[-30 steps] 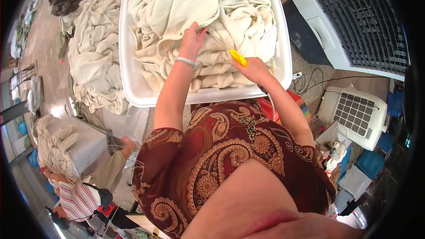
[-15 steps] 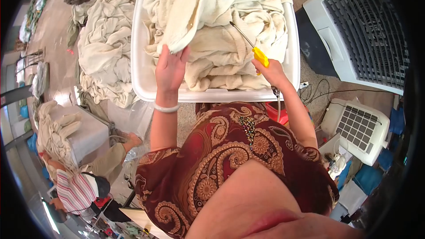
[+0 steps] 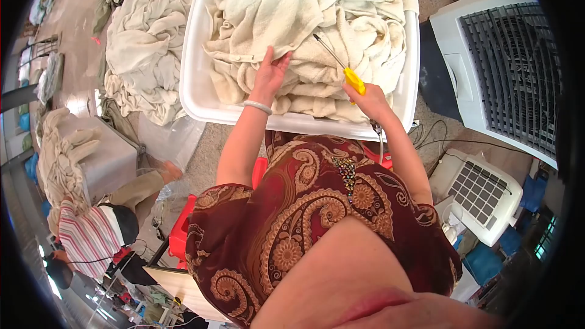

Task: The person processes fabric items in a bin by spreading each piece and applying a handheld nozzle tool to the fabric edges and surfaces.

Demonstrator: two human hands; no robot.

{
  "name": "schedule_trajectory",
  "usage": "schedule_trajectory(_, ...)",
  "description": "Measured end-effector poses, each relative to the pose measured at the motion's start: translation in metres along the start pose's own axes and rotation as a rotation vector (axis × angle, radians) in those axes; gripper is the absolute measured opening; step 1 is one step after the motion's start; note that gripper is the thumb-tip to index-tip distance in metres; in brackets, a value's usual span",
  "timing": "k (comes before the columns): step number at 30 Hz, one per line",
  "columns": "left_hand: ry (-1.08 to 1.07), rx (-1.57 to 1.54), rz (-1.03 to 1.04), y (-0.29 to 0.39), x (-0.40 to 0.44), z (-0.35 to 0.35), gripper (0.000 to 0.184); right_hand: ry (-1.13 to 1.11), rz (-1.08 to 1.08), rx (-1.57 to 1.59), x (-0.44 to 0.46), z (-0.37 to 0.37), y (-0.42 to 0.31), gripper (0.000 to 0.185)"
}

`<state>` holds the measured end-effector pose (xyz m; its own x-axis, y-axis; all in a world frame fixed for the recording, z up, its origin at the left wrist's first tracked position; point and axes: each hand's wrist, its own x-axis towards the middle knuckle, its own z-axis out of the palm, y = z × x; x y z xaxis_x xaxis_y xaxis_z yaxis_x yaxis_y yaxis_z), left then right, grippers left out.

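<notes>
Cream knit fabric (image 3: 268,6) heaped inside white plastic tub (image 3: 192,85). I judge step as working along loose edge. Left hand (image 3: 270,75): fingers half spread at edge, cannot tell if pinching. Right hand (image 3: 368,102): fingers wrapped around yellow air gun (image 3: 355,82). Next move seems to call for edge steadied near nozzle (image 3: 331,52). Versus half second ago: fabric spread wider, left hand farther right.

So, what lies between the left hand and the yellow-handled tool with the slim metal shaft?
In the head view, only folded cream cloth lies between the left hand and the tool.
</notes>
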<state>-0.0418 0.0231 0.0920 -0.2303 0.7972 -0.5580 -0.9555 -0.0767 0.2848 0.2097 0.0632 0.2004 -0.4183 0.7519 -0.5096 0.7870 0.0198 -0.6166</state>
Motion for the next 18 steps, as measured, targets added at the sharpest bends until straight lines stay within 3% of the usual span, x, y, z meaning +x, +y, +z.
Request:
schedule_trajectory(6, 0.091, 0.271, -0.059, -0.027, 0.031, 0.011, 0.028, -0.05, 0.028, -0.051, 0.001, 0.007, 0.001, 0.055)
schedule_trajectory(8, 0.262, 0.304, -0.088, -0.028, 0.039, 0.016, 0.021, -0.079, 0.013, -0.078, -0.006, 0.005, -0.002, 0.056)
schedule_trajectory(18, 0.175, 0.199, -0.133, -0.013, 0.037, 0.015, 0.032, -0.134, -0.019, -0.172, -0.001, 0.011, -0.01, 0.055)
